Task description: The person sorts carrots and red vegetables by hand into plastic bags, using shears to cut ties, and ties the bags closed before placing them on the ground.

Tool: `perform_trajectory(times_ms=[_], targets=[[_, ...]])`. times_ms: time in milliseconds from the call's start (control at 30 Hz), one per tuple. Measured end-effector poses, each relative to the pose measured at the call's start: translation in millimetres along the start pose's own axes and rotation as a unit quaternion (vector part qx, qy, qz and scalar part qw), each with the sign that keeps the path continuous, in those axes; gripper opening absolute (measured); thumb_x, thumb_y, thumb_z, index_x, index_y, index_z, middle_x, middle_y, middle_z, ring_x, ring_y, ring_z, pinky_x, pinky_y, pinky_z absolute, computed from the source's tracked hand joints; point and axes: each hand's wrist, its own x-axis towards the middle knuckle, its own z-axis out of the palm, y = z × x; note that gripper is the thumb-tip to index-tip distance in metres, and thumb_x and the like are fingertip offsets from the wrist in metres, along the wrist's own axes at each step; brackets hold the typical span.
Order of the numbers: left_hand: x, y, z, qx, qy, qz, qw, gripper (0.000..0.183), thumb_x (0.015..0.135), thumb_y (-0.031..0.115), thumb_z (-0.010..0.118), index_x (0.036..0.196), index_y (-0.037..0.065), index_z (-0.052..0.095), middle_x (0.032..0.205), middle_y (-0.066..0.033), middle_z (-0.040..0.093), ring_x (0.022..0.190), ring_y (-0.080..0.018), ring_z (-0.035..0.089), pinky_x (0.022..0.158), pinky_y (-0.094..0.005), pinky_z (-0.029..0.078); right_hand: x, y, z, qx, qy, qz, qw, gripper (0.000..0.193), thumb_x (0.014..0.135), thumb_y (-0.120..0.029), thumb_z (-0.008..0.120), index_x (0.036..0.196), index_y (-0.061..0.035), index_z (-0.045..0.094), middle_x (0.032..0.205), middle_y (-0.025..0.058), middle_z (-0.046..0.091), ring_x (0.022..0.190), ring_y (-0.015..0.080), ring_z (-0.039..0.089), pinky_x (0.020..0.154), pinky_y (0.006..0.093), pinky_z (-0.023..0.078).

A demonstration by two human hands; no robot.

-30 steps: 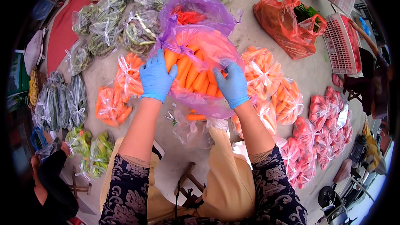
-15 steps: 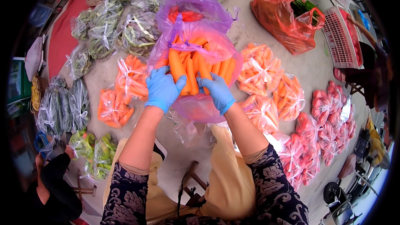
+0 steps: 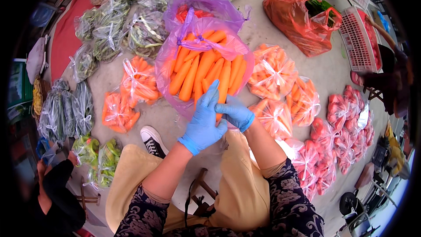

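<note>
- blue gloves, now brought together at the near rim of the purple bag [image 3: 162, 77]: left hand [image 3: 203, 125] overlapping right hand [image 3: 237, 113].
- on the left hand, fingers straight toward the far side, thumb spread; cannot tell whether closed on anything beneath.
- on the right hand, fingers bent inward near the near end of a long carrot [image 3: 224, 79], with a bit of orange between both gloves; cannot tell how tightly closed, or whether around that carrot or merely against it.
- a second ago, wide apart on the left and right of the bag; half a second ago, closer in, beside the near carrots; now met on the near side.
- by judgement, a shift from handling the plastic to handling single carrots.
- loose carrots [image 3: 193, 68] in the mouth of the purple bag, now less covered by gloves, mostly with ends toward near.
- to the left, two clear bags of carrots [image 3: 140, 83]; to the right, three more [image 3: 274, 72], hardly changed in place.
- farther out: bagged green vegetables [image 3: 109, 28] far left, red bag [image 3: 294, 24] with leaves far right, bagged red produce [image 3: 322, 153] right.
- near left, canvas shoe [image 3: 152, 141], now more fully in view.
</note>
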Motion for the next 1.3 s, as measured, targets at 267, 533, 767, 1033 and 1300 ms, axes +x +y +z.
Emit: perform_trajectory(times_ms=[267,533,767,1033,1300], targets=[[-15.8,11.8,8.4,-0.037,0.151,0.029,0.987,0.047,0.070,0.000,0.055,0.116,0.000,0.046,0.128,-0.0165,0.039,0.117,-0.0294,0.040,0.098,-0.0360,0.031,-5.1,6.5,-1.6,0.244,-0.061,-0.035,0.967,0.066,0.076,-0.030,0.059,0.129,-0.0030,0.030,0.114,0.0122,0.050,0.101,0.0244,0.052,0.088,0.0357,0.042],[-70.0,-68.5,19.4,-0.023,0.361,-0.265,0.894,0.064,0.071,0.011,0.062,0.124,-0.004,0.030,0.128,-0.0214,0.032,0.119,-0.0281,0.033,0.100,-0.0375,0.025,-41.2,-15.2,-9.3,0.116,-0.128,-0.078,0.982,0.079,0.066,-0.025,0.064,0.130,0.0019,0.027,0.108,0.0114,0.051,0.092,0.0205,0.052,0.084,0.0337,0.042],[-103.4,-67.3,37.2,-0.081,-0.011,-0.503,0.861,0.060,0.066,0.022,0.069,0.110,-0.009,0.042,0.101,-0.0195,0.052,0.094,-0.0246,0.052,0.082,-0.0325,0.041,-27.0,67.2,-28.0,-0.357,-0.232,0.055,0.903,0.062,0.059,-0.026,0.066,0.114,-0.0018,0.048,0.097,0.0092,0.055,0.087,0.0194,0.054,0.078,0.0306,0.043],[-124.6,-91.7,13.0,-0.389,0.128,-0.454,0.792,0.017,0.078,0.006,0.052,0.093,0.001,0.058,0.084,-0.0051,0.058,0.076,-0.0142,0.056,0.067,-0.0254,0.046,35.0,111.1,-25.9,-0.719,-0.037,0.049,0.692,0.054,0.057,-0.032,0.064,0.101,-0.0018,0.057,0.092,0.0206,0.060,0.086,0.0319,0.058,0.074,0.0377,0.046],[-136.6,-122.1,-5.8,-0.712,0.126,-0.359,0.590,0.030,0.083,0.015,0.047,0.112,0.009,0.053,0.077,0.0025,0.054,0.063,-0.0087,0.051,0.056,-0.0240,0.045,2.7,65.4,-67.9,-0.840,0.068,0.002,0.539,0.046,0.064,-0.025,0.062,0.103,-0.0027,0.054,0.090,0.0181,0.059,0.086,0.0314,0.058,0.075,0.0391,0.044]])
